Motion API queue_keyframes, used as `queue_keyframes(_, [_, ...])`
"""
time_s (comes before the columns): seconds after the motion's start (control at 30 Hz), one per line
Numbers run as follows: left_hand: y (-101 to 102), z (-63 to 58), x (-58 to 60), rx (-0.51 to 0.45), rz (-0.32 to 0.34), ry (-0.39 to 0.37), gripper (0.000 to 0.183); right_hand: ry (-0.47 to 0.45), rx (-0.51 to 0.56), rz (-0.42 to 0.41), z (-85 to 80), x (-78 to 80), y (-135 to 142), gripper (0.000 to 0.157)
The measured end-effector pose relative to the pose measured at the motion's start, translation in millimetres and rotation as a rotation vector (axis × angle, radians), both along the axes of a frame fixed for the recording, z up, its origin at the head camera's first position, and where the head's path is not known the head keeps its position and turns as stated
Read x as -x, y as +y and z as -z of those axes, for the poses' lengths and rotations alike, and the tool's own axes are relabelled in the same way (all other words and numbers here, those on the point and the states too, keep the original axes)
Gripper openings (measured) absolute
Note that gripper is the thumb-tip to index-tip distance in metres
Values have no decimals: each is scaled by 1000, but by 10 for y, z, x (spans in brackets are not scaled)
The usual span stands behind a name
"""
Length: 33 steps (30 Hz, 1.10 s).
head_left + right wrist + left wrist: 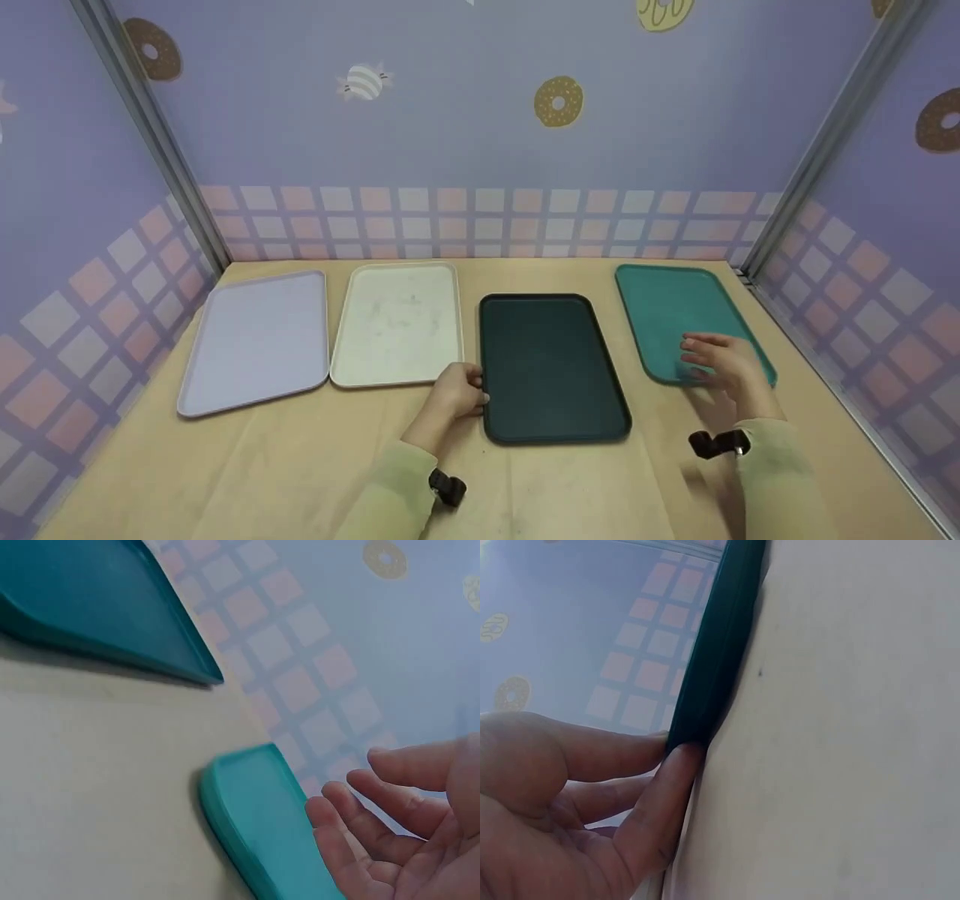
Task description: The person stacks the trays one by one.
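A dark green rectangular tray (pixel 555 367) lies flat near the middle of the table. At its left edge is my left hand (pixel 456 391), and in the left wrist view thumb and fingers pinch the tray's rim (pixel 712 660). My right hand (pixel 726 367) hovers over the near end of a teal tray (pixel 664 315), its fingers relaxed and slightly bent. Nothing is held in that right hand (pixel 397 832), as the right wrist view shows, with the teal tray (pixel 262 817) behind the fingertips.
Left of the dark tray lies a cream tray (pixel 397 330) with faint smudges. Beside it, a lavender tray (pixel 259 345) sits slightly turned at the far left. Patterned purple walls (pixel 465 112) with metal corner posts (pixel 161 142) enclose the wooden table (pixel 300 465).
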State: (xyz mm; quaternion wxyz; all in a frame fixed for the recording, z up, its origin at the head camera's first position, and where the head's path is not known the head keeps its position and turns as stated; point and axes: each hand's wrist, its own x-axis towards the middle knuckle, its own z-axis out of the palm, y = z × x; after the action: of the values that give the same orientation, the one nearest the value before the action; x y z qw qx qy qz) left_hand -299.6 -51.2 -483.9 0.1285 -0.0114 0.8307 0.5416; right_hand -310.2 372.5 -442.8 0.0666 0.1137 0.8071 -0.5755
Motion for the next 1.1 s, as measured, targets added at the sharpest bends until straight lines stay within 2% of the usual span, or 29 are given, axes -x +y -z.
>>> queue_keyframes(0.1, [4,9,-1,1,1,1,56,-3,17,22,-26,18,170,68])
queue_keyframes(0.3, [6,17,-1,7,4,5,54,-15,-36,97,-28,62,486,71])
queue_keyframes(0.47, [2,6,-3,-2,2,-1,55,-36,13,180,-33,78,698,67])
queue_keyframes(0.57, [3,0,-6,-6,9,3,55,-40,94,239,-24,64,792,52])
queue_keyframes(0.67, [6,-9,-9,-14,14,8,54,-51,169,321,6,52,866,30])
queue_keyframes(0.73, [7,-7,-10,-19,17,10,53,-55,197,378,35,48,900,26])
queue_keyframes(0.83, [7,-4,-7,-23,17,7,54,-78,183,445,85,56,943,30])
queue_keyframes(0.97, [7,-3,-7,-11,14,1,57,-93,86,506,167,92,990,40])
queue_keyframes(1.1, [8,6,-4,3,12,-2,57,-93,-48,505,260,126,1018,43])
